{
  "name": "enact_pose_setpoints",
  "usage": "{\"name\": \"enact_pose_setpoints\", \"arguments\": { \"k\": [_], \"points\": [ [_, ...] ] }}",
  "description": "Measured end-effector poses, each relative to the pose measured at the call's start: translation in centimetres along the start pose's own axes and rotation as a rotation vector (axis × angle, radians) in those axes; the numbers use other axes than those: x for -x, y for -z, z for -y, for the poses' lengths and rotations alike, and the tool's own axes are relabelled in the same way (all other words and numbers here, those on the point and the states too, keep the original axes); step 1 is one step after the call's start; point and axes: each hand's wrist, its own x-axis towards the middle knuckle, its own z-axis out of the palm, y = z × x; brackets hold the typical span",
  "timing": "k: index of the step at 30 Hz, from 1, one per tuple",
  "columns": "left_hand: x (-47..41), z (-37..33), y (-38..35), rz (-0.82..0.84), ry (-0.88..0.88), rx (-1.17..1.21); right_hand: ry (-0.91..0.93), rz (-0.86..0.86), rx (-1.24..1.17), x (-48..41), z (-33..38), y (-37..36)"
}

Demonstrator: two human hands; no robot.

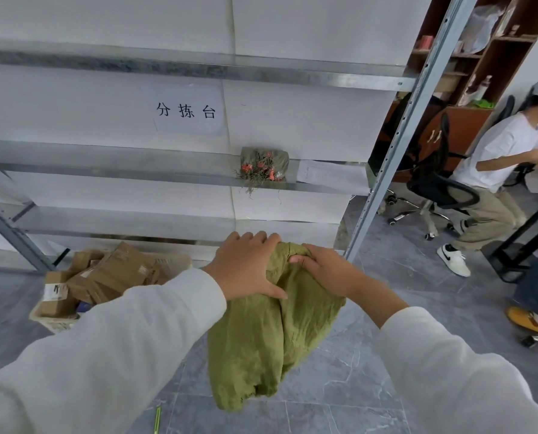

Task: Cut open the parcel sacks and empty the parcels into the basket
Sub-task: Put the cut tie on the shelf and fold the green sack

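Note:
A limp olive-green sack (267, 339) hangs in front of me above the grey floor. My left hand (245, 267) grips its bunched top from the left, fingers curled over the cloth. My right hand (324, 274) grips the same top from the right, thumb tucked into a fold. To the lower left stands a pale woven basket (51, 321) piled with several brown cardboard parcels (111, 274). Another folded green sack with cut red ties (263, 166) lies on the metal shelf ahead.
A metal shelving rack (396, 151) lined with white sheets fills the view ahead, with a paper sign on it. A seated person (493, 183) on an office chair is at the right. A thin green stick (157, 419) lies on the floor near my feet.

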Motion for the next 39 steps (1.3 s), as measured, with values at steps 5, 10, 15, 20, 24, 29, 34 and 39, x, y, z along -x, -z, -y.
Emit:
{"name": "enact_pose_setpoints", "arguments": {
  "k": [5,10,15,20,24,29,34,39],
  "points": [
    [0.1,-0.9,-1.8,0.021,-0.019,-0.033,-0.109,0.159,-0.251,0.6,0.1,0.5],
    [-0.5,-0.4,-2.8,0.161,0.052,0.247,-0.198,0.168,-0.087,0.8,-0.5,-0.5],
    [-2.0,0.7,-3.0,0.230,0.156,0.561,0.089,-0.171,0.536,1.2,0.3,-0.8],
    [-3.3,1.6,-0.5,0.419,0.258,0.824,0.112,-0.165,0.687,1.4,-0.3,-0.2],
    [-2.5,2.1,0.8,0.569,0.205,0.792,0.061,-0.098,0.377,1.2,-0.7,0.5],
    [-1.4,0.7,0.9,0.046,-0.047,0.162,-0.051,-0.040,-0.044,0.4,-1.0,1.8],
    [-1.2,-0.3,-0.1,-0.050,-0.106,-0.080,-0.235,0.119,-0.305,0.1,-1.0,4.1],
    [-1.7,0.6,-0.5,0.079,0.001,0.335,-0.251,0.089,-0.112,0.2,-0.7,3.5]
  ]
}}
